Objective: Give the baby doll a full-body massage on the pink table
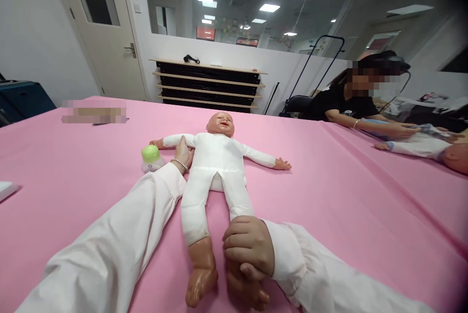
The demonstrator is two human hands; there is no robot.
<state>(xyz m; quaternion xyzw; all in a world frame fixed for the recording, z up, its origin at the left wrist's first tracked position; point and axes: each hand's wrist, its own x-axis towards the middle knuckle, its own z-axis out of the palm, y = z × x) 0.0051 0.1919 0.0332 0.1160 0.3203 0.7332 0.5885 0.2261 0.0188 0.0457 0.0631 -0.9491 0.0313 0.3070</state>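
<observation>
A baby doll (219, 157) with a white cloth body lies on its back on the pink table cover, head at the far end and feet toward me. My left hand (183, 152) is closed around the doll's upper arm on the left, thumb on top. Over the doll's lower leg on the right, just above the foot, my right hand (248, 244) is wrapped with its fingers curled. Close beside my left wrist stands a bottle (151, 158) with a green cap, its lower part partly hidden by my sleeve.
The pink cover (329, 196) spreads across the table. Right of me a person (351, 103) in black handles another doll (424, 149). A blurred flat item (95, 113) lies far left, and a white object (6, 189) sits at the left edge. Shelves (208, 86) stand behind.
</observation>
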